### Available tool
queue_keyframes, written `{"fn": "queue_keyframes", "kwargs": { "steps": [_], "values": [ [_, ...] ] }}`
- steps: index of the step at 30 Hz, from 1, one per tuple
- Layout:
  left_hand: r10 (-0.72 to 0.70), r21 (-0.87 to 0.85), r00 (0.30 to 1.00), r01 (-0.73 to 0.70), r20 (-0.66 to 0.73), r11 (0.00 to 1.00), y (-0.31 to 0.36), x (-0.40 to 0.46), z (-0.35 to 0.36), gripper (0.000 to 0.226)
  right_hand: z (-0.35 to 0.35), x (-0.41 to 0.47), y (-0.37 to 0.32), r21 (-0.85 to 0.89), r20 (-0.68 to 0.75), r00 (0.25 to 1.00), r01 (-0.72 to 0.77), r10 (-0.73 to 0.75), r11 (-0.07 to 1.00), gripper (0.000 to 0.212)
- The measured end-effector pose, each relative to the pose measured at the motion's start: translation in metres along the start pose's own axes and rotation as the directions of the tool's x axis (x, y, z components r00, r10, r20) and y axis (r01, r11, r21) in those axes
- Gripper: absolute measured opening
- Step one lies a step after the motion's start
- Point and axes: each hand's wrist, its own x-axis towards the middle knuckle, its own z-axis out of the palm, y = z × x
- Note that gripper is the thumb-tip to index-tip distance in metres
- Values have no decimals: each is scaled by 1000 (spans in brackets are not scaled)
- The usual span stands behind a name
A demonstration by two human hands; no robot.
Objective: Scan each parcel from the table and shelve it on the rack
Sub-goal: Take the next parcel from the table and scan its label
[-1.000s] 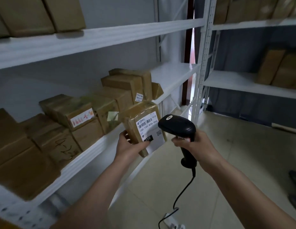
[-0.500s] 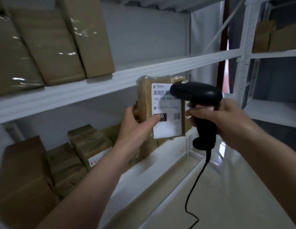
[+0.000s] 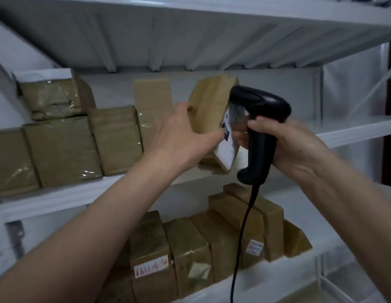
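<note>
From my remote seat: right hand [image 3: 299, 149] clamped on the scanner [image 3: 259, 132], left hand [image 3: 181, 138] gripping the parcel [image 3: 208, 119] just over the middle shelf [image 3: 354, 132]. One-handed hold, so it could tip setting down, or the cable [image 3: 240, 237] catches the lower boxes [image 3: 190, 248].

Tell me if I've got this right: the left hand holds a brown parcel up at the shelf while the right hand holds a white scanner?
Not quite. In the head view the scanner in the right hand is black, not white. The left hand does hold the brown parcel up at the shelf.
</note>
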Motion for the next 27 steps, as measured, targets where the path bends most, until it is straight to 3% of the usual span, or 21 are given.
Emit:
{"fn": "queue_keyframes", "kwargs": {
  "steps": [5, 11, 14, 16, 18, 20, 22, 23, 27],
  "values": [
    [-19, 377, 996, 51, -88, 925, 34, 49, 11, 67, -7, 50, -4, 87, 114, 986, -135, 125, 987, 35],
    [-40, 808, 991, 126, -126, 576, 53, 90, 41, 54, -17, 94, 4, 82, 174, 941, -306, 289, 948, 13],
    [-73, 888, 990, 140, -120, 437, 48, 98, 60, 51, -30, 104, 13, 54, 168, 924, -357, 344, 933, 10],
    [-95, 891, 983, 181, -155, 416, 45, 101, 69, 52, -40, 106, 18, 55, 174, 912, -385, 371, 921, 12],
    [-32, 890, 985, 167, -170, 425, 43, 101, 74, 51, -50, 109, 22, 39, 178, 902, -406, 393, 913, 11],
    [88, 832, 988, 57, -127, 552, 42, 95, 76, 50, -59, 111, 23, 32, 188, 892, -423, 411, 905, 9],
    [117, 741, 993, -54, -34, 670, 41, 84, 73, 69, -67, 115, 24, 28, 195, 889, -428, 415, 903, 8],
    [91, 729, 995, -87, 33, 678, 41, 80, 69, 83, -70, 117, 24, 25, 197, 889, -427, 414, 904, 8],
    [-56, 796, 980, -121, 190, 593, 38, 79, 55, 121, -76, 123, 23, 21, 198, 885, -433, 421, 901, 4]
  ]
}}
